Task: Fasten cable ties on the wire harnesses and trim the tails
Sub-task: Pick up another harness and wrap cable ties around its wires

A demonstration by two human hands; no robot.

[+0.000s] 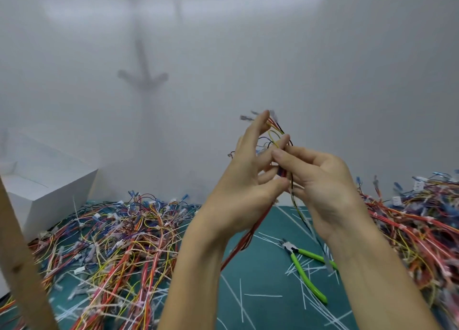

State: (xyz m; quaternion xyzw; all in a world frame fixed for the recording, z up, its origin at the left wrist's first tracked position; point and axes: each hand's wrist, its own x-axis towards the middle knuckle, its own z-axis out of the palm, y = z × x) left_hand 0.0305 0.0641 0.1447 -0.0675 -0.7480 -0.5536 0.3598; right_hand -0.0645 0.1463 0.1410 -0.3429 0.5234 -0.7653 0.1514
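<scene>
A wire harness (249, 234) of red, yellow and black strands stands nearly upright at the centre, pinched between the left hand (238, 188) and the right hand (323, 180). Its metal-tipped ends fan out toward 12 o'clock and its red wires trail down toward 7 o'clock. A tangled heap of harnesses (119, 242), many bound with white ties, lies at 8 o'clock and another heap (417, 220) at 3 o'clock, while green-handled cutters (304, 272) lie flat at 5 o'clock, jaws pointing toward 10 o'clock, among thin white tie strips (241, 295) scattered around them.
</scene>
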